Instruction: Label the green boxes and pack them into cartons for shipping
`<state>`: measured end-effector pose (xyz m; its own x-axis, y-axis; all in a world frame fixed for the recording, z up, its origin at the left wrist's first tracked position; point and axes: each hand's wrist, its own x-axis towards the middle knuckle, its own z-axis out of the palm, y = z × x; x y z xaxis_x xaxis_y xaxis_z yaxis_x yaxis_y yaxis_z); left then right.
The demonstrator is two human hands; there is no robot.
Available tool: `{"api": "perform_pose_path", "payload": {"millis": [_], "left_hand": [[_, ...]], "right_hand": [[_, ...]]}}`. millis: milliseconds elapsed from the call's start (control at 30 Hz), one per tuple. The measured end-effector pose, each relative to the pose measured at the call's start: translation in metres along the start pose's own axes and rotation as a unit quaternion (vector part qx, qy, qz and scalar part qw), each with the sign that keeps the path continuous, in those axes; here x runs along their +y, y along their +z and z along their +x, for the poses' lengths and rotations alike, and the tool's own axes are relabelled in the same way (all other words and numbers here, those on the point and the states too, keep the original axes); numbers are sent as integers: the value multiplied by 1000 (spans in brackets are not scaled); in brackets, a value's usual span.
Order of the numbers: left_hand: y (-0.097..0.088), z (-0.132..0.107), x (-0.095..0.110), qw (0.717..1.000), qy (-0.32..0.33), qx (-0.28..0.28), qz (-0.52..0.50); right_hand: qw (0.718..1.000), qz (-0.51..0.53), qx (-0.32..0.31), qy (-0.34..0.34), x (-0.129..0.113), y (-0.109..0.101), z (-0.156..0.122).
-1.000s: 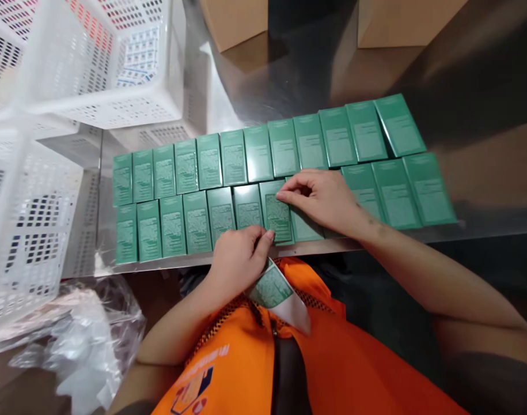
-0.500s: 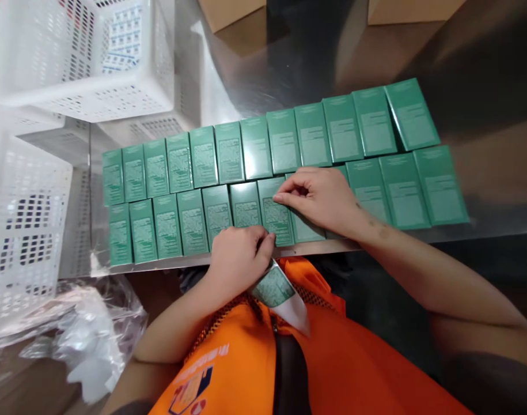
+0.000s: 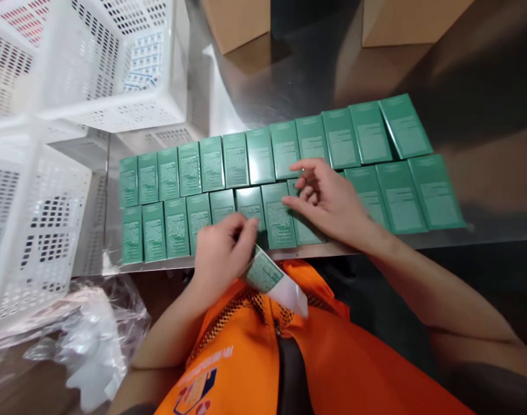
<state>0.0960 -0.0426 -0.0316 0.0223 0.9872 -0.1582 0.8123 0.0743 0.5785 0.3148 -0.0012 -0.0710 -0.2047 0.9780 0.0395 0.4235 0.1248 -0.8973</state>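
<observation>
- Two hands of mine are at work, both near the middle of the frame.
- My left hand (image 3: 220, 248) is closed in a pinch, thumb against curled fingers, with one strip (image 3: 265, 274) caught in it; the strip slants down to the lower right, green print at the upper part, white at the lower end.
- My right hand (image 3: 332, 199) is half unfolded, thumb and forefinger apart, the other fingers curled in; I see nothing in its grasp. It is over the front row, and I cannot tell whether it touches a box.
- Two rows of green boxes (image 3: 279, 216) run across the middle of the frame on one metal worktop (image 3: 280, 95).
- Twelve are in the far row, the last at the right tilted slightly away from its neighbour.
- Eleven show in the near row: eight left of my right wrist, three right of it; my hand hides the stretch between.
- Seven of the near row, those at the left, carry a panel of dense print.
- Two cardboard boxes (image 3: 241, 23) stand along the top edge.
- At least three white baskets (image 3: 116, 112) fill the left side; one, upper left, holds blue-and-white packets (image 3: 144, 57), too blurred to count.
- One orange vest (image 3: 332, 357) covers me at the bottom.
</observation>
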Motion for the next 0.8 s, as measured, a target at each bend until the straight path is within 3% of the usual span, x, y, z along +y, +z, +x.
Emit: {"api": "perform_pose_path", "payload": {"millis": [100, 167, 233, 300, 367, 467, 533, 667, 800], "left_hand": [[-7, 5, -5, 971, -6, 209, -120], [-7, 10, -4, 951, 2, 266, -158], [-4, 14, -2, 939, 5, 282, -198], [-4, 15, -2, 928, 3, 259, -267], [-8, 13, -6, 918, 1, 178, -355], [-19, 8, -19, 895, -22, 7, -446], [-25, 5, -28, 881, -44, -49, -469], [-27, 3, -36, 863, -50, -12, -502], [-22, 4, -35, 861, -44, 39, -506]], "right_hand": [[993, 117, 20, 3, -22, -2, -29], [992, 120, 32, -13, -38, 4, -47], [997, 62, 50, -19, -48, 17, -57], [996, 13, 84, -6, -52, 30, -59], [993, 21, 111, 17, -50, 39, -55], [992, 87, 86, 36, -45, 41, -47], [992, 112, 46, 40, -42, 39, -43], [995, 85, -38, 35, -42, 36, -40], [997, 32, -66, 17, -44, 38, -40]]}}
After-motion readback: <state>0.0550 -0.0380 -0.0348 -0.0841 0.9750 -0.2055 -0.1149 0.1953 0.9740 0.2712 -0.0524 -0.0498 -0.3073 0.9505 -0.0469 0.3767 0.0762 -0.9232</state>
